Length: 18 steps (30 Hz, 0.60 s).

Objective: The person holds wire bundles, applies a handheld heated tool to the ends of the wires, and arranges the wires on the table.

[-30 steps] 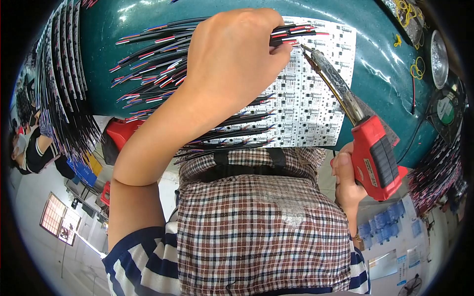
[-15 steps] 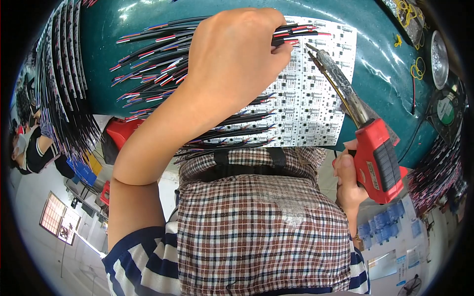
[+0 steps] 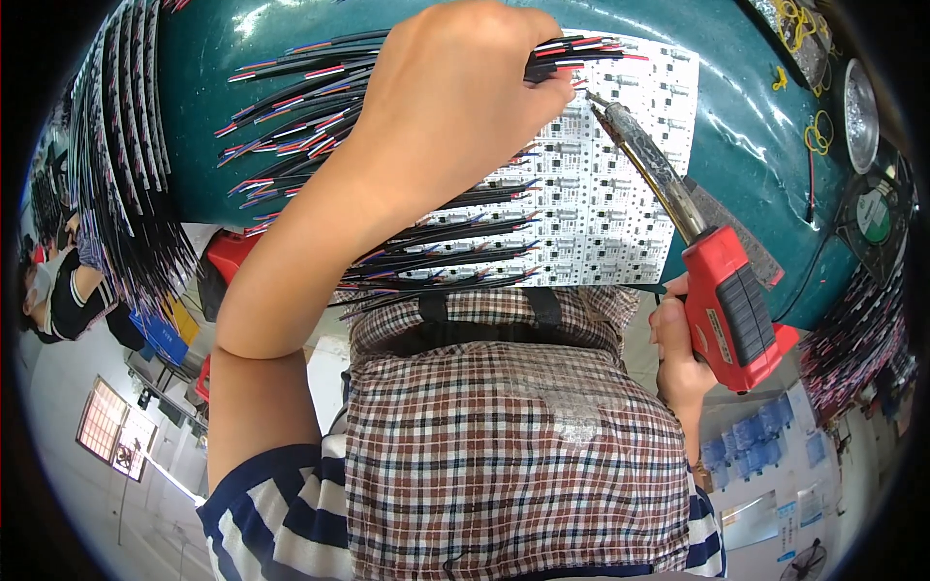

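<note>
A white panel of small circuit boards (image 3: 620, 208) lies on the green work surface, with rows of black cables (image 3: 300, 121) across its left part. Their stripped ends show red, white and blue wires. My left hand (image 3: 465, 92) reaches over the panel, its fingers closed on a bundle of black cables (image 3: 557, 58) whose red wire ends point right. In my right hand (image 3: 686, 353) is a red soldering gun (image 3: 731, 310), gripped by its handle. The gun's thin tip sits just right of my left fingertips, close above the boards; whether it touches cannot be told.
More black cables (image 3: 126, 165) hang in a thick bunch at the left edge, and another bunch (image 3: 857, 334) lies at the right. A small fan (image 3: 877, 215), a metal bowl (image 3: 862, 116) and yellow wire loops (image 3: 820, 134) are on the right. Another person (image 3: 73, 295) sits far left.
The soldering gun has shifted slightly left, bringing its tip nearer my left fingertips. My left hand has moved a little up and left, still pinching cables.
</note>
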Tool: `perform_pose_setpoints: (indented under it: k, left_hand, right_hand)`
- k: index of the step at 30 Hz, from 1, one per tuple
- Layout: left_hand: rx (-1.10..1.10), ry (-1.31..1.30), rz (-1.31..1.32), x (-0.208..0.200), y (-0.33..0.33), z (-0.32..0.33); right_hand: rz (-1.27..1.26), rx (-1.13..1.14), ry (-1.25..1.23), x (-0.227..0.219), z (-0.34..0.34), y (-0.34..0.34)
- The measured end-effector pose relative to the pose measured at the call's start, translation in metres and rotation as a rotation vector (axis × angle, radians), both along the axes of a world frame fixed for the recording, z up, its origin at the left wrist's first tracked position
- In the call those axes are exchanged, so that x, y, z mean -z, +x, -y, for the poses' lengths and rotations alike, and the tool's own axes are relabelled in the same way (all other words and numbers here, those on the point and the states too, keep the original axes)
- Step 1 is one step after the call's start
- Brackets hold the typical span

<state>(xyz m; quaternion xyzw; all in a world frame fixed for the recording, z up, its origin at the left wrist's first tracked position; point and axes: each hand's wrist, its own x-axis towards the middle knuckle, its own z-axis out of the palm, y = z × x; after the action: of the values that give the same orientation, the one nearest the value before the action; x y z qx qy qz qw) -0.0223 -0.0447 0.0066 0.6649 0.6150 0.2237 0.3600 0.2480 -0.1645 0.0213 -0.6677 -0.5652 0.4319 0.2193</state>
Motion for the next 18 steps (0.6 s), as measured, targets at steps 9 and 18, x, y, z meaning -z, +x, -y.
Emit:
perform_pose_setpoints:
  k: [9,18]
  left_hand:
    - [0.059,-0.027,0.016,0.001,-0.0029,-0.0036]
    - [0.082,-0.092,0.026,-0.0015,-0.0049,-0.0076]
  right_hand:
    - [0.011,-0.025,0.027,0.0013,0.0008,0.0006]
    - [0.021,-0.043,0.038,-0.001,0.0007,0.0014]
